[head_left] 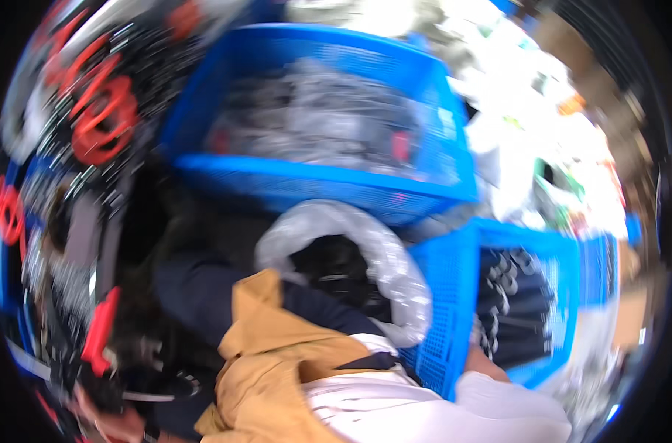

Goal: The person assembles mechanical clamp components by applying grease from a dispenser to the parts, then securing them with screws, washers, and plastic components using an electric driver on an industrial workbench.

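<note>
My right hand (484, 363) reaches over the near wall of a small blue basket (443, 310) at the right. Its fingers are blurred and partly hidden beside several long black parts (519, 314) with curved, shiny ends. At the lower left, my left hand (114, 422) is close to a dark object (100, 390) below a red handle-like piece (103, 332). Motion blur hides whether the left fingers grip it. Between my arms, an open bag of clear plastic (406, 284) surrounds black contents (336, 266).
A large blue crate (314, 173) ahead holds clear-wrapped dark items (321, 118). Red coiled pieces (103, 122) and dark clutter fill the left side. White plastic packaging (528, 125) is heaped at the far right, with cardboard boxes (631, 310) beyond. A tan apron (269, 362) covers my lap.
</note>
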### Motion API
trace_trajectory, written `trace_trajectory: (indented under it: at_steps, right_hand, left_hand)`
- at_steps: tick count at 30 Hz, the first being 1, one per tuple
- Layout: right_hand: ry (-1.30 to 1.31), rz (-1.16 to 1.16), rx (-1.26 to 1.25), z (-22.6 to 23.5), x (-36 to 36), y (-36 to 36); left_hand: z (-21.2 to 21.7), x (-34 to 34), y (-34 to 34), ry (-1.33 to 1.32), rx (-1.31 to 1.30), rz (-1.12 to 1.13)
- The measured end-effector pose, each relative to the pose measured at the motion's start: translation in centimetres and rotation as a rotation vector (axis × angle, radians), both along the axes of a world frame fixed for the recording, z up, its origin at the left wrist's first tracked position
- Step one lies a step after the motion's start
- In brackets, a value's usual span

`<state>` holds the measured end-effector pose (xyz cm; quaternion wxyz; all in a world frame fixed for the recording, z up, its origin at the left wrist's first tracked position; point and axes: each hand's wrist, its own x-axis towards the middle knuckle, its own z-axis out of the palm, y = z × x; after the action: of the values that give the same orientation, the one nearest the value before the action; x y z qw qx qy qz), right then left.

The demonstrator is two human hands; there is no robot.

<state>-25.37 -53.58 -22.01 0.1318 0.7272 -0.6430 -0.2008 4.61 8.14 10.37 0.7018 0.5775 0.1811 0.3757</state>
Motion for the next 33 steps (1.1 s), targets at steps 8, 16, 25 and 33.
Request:
trace_trajectory:
  at_steps: [8, 16, 25, 33]
  right_hand:
    - [-0.064, 0.495, 0.276, 3.3, -12.6, -5.9]
    - [-0.901, 0.715, -0.658, 18.9, 1.3, -11.8]
    - [-1.356, 1.211, -0.276, 37.4, 15.5, -5.3]
    - [-0.925, 1.938, -0.522, 43.6, 25.6, 6.0]
  left_hand:
    - [-0.6, 8.8, -7.3, -0.271, 1.513, -0.042]
    - [-2.0, 5.0, -22.5, -0.204, 1.352, -0.864]
    - [4.6, 2.8, -25.1, -0.680, 1.766, -0.628]
    - [7.8, 1.6, -23.4, -0.204, 1.563, -0.948]
